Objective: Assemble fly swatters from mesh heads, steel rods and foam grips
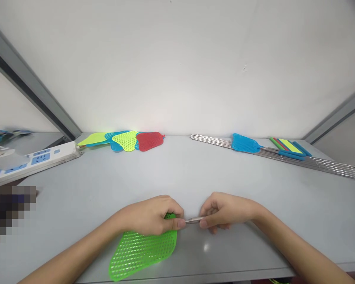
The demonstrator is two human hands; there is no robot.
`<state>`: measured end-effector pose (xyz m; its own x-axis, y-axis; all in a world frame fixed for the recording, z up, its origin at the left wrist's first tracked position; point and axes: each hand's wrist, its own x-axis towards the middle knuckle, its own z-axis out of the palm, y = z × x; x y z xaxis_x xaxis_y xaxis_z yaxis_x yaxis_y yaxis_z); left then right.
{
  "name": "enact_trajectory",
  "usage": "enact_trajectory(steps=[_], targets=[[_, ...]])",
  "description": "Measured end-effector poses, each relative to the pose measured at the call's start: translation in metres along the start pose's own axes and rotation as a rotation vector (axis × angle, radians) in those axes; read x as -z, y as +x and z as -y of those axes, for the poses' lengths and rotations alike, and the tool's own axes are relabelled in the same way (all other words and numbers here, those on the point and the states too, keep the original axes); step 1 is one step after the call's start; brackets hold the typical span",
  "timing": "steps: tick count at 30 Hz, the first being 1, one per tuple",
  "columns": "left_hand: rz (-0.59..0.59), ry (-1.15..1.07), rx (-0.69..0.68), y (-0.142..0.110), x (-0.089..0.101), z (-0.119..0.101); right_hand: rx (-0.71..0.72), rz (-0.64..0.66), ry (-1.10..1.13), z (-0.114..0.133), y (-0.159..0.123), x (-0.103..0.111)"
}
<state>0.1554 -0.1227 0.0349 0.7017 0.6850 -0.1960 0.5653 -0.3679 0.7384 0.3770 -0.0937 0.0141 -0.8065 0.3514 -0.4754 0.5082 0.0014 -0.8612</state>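
Note:
Near the front of the table, my left hand [154,217] is closed around the neck of a green fly swatter head [144,252], whose perforated paddle spreads out below my fingers. A short metal rod [193,219] spans the gap between my two hands. Its right part is pinched between the thumb and fingers of my right hand [221,211], with the end hidden in the grip. My left thumb and fingers cover the place where the rod meets the green head, so I cannot tell how they join.
Yellow and blue swatter heads [124,141] and a red one [150,141] lie at the back left. Long metal rods [211,140], a blue swatter [245,143] and coloured handles [290,146] lie back right. A white power strip [62,152] stands at left.

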Motion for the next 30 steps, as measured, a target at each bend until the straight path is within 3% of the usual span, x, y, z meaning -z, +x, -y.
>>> enact_trajectory(steps=[3,8,13,24,30], targets=[[0.132,0.077,0.053,0.000,-0.001,-0.004,0.043,-0.022,-0.043,0.001,0.000,-0.001],[-0.003,0.185,0.029,-0.003,-0.017,-0.006,0.114,-0.076,-0.122,0.005,0.000,-0.005],[-0.116,0.285,-0.030,-0.004,-0.030,0.000,0.081,-0.104,-0.099,0.006,0.004,-0.005],[-0.141,0.249,-0.023,-0.004,-0.035,0.006,0.012,-0.123,-0.068,0.011,0.010,-0.011],[-0.112,0.212,-0.009,-0.006,-0.027,0.006,0.015,-0.120,-0.019,0.015,0.019,-0.014]])
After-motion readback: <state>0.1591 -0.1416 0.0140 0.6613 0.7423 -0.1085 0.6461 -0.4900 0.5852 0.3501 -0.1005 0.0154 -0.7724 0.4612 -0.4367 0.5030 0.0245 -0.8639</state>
